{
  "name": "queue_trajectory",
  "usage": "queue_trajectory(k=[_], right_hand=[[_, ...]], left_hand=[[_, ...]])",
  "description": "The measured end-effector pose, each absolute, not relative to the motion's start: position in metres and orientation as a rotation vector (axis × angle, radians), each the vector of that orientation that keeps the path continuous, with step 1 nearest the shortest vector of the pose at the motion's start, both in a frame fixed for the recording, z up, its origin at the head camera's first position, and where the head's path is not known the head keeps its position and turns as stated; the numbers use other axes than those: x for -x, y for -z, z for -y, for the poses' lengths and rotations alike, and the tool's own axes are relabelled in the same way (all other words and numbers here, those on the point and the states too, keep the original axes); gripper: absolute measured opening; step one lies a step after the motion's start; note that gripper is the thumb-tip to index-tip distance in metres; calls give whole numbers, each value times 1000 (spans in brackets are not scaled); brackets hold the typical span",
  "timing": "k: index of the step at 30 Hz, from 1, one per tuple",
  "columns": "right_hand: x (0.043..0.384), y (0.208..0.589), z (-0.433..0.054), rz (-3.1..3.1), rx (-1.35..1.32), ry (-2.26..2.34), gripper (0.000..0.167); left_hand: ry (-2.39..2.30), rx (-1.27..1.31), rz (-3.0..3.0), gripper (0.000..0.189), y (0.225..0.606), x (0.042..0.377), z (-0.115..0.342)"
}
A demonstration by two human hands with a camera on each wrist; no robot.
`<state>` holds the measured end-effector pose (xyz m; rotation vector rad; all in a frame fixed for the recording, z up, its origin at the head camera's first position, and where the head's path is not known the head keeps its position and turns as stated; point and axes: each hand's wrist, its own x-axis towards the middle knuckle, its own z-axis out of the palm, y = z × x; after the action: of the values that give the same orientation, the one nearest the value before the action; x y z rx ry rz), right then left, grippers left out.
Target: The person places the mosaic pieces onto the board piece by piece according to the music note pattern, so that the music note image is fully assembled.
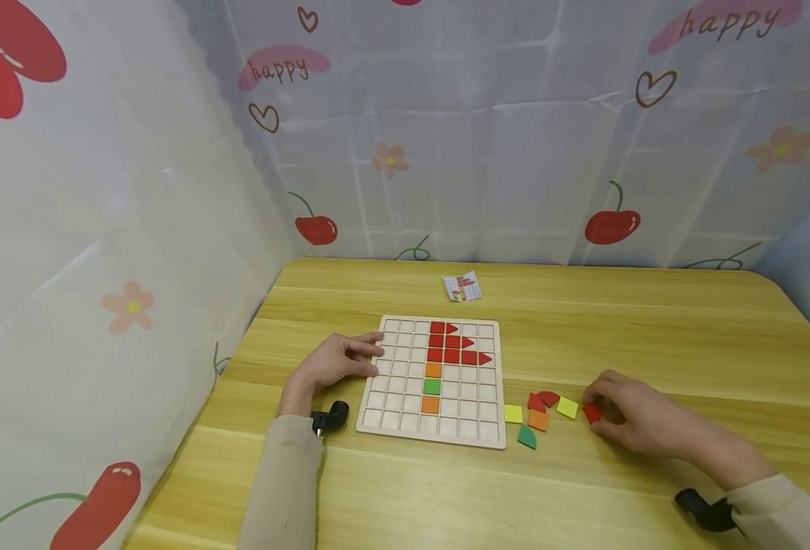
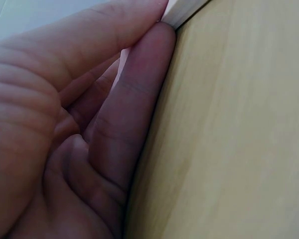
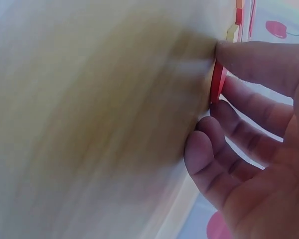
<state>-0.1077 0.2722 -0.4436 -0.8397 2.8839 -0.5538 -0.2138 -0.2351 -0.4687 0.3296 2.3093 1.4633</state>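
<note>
A wooden grid board (image 1: 393, 418) lies on the table with red squares and triangles in its upper rows. Below them, orange, green (image 1: 432, 386) and orange squares stand in one column. My left hand (image 1: 336, 360) rests at the board's left edge, its fairly straight fingertips touching the rim; the left wrist view shows the board's edge (image 2: 182, 12) at those fingertips. To the right of the board, my right hand (image 1: 635, 416) pinches a flat red piece (image 1: 591, 413) between thumb and fingers, low over the table. Its full outline is partly hidden by the fingers (image 3: 229, 119).
Between board and right hand lie loose pieces: yellow squares (image 1: 567, 407), an orange square (image 1: 538, 420), red rounded pieces (image 1: 549, 398) and a green quarter-round (image 1: 526, 437). A pattern card (image 1: 462, 286) lies behind the board. A printed curtain (image 1: 460, 168) hangs behind the table.
</note>
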Motion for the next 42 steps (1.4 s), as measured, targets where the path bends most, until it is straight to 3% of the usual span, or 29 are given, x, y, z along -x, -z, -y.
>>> queue_trajectory(k=[23,42], right_hand=[[113,439,-258,-2972,892,543,22],[136,436,-197,-2795,977,626,17]], left_hand=[[-1435,-338,-2326,33,469,214,235],[-1444,-352,-2307,34,471,215,236]])
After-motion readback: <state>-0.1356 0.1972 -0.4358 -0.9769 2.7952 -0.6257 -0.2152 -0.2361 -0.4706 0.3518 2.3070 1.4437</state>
